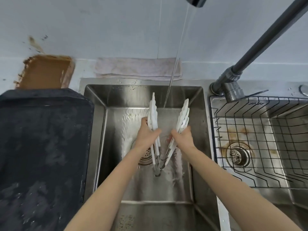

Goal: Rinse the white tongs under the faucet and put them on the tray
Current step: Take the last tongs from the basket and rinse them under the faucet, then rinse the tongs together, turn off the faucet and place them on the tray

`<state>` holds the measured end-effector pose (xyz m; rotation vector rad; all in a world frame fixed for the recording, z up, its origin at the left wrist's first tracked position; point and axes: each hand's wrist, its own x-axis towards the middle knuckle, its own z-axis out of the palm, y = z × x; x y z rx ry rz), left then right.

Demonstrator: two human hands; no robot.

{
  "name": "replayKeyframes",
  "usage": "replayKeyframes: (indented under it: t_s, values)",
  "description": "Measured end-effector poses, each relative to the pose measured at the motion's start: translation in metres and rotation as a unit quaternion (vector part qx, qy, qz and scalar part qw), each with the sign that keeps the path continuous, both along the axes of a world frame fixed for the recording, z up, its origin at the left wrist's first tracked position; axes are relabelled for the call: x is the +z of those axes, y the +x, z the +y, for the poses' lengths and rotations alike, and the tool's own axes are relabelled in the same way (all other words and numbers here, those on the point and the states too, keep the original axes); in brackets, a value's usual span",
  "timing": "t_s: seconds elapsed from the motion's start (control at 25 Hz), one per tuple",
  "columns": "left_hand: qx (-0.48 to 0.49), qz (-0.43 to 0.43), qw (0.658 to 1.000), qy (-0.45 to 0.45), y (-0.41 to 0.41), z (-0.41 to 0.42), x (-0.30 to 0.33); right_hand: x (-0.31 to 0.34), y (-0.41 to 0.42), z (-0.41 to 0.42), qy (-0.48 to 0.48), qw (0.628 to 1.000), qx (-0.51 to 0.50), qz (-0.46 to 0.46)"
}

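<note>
Over the steel sink basin (196, 104), the left hand (146, 132) and right hand (184, 137) each grip white scalloped plastic tongs (153, 112) beside the faucet's thin water stream (173, 72) — rinsing, I judge; next, move the tongs into the stream, then to the dark rectangular tray (41, 139).

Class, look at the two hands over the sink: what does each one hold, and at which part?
Each hand grips white tongs around the middle of the arms: the left hand one pair, the right hand another.

2 prs white tongs over the sink (93, 114), heads up, steel hinge ends low and nearly meeting: left tongs (154, 114) upright, right tongs (182, 115) tilted right. Faucet (196, 1) running, stream falls btwn them. Dark tray (41, 147) left of sink, wet.
</note>
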<state>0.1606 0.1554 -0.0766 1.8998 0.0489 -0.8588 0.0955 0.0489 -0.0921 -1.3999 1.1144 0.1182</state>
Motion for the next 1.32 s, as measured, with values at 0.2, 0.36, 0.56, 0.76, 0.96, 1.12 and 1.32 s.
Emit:
replayKeyframes:
  t_s: [0.2, 0.36, 0.56, 0.76, 0.96, 1.12, 1.32]
  values:
    - [-0.065, -0.059, 0.992, -0.09, 0.021, -0.019, 0.056, 0.023, 0.008, -0.026, 0.019, 0.993, -0.044, -0.105]
    - [-0.07, -0.076, 0.984, -0.145, 0.031, -0.035, 0.083, 0.043, 0.013, -0.04, 0.015, 0.984, -0.009, -0.18]
    - [0.006, -0.044, 0.974, -0.222, 0.037, -0.054, 0.104, 0.051, 0.016, -0.041, 0.04, 0.982, -0.021, -0.185]
    - [-0.004, -0.094, 0.976, -0.198, 0.034, -0.058, 0.111, 0.056, 0.013, -0.042, 0.06, 0.98, -0.041, -0.185]
    - [-0.042, -0.127, 0.979, -0.157, 0.03, -0.059, 0.121, 0.054, 0.009, -0.04, 0.039, 0.985, -0.036, -0.163]
    - [0.003, -0.105, 0.979, -0.173, 0.029, -0.055, 0.125, 0.056, 0.008, -0.037, 0.038, 0.984, -0.031, -0.169]
    - [0.086, -0.051, 0.979, -0.175, 0.031, -0.038, 0.105, 0.068, 0.004, -0.036, -0.008, 0.985, -0.015, -0.173]
